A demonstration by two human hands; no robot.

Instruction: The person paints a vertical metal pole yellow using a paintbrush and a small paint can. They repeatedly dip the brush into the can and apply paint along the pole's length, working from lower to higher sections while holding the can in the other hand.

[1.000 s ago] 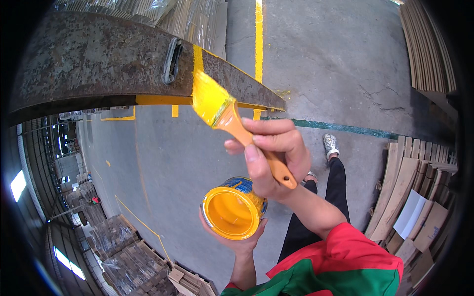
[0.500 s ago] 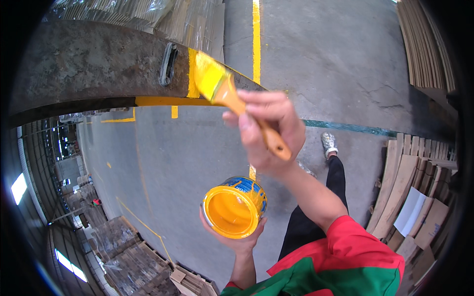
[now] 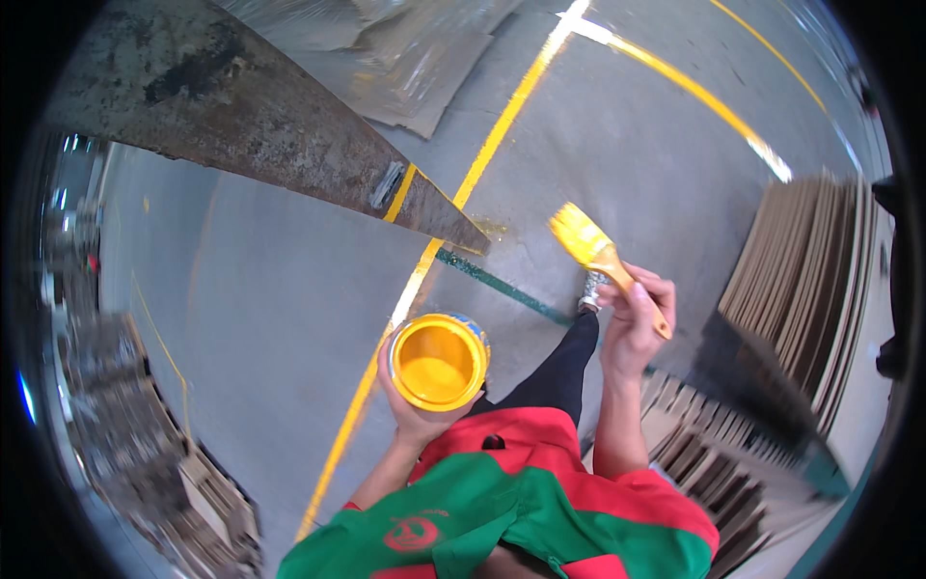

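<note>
My left hand (image 3: 415, 415) is wrapped round a blue paint can (image 3: 477, 333), its open mouth tilted toward me. Yellow paint (image 3: 436, 374) coats the inside and pools at the bottom. Away to the right, my right hand (image 3: 640, 318) grips the wooden handle of a paintbrush (image 3: 598, 246), whose bristles are loaded with yellow and point up and left. The brush touches nothing. A rusty steel column (image 3: 260, 106) stands at upper left, with a yellow painted band (image 3: 400, 193) beside a metal slot near its lower end.
Yellow lines (image 3: 502, 135) and a dark green line (image 3: 502, 286) mark the grey floor. Stacked cardboard sheets (image 3: 801, 280) stand at right, with more boards below. Plastic-wrapped sheets (image 3: 405, 58) lie behind the column; stacked pallets (image 3: 116, 386) are at left.
My right hand has drawn the brush away from the column, to the right. The view has turned, so the column now slants and more floor shows. The can stays in my left hand.
</note>
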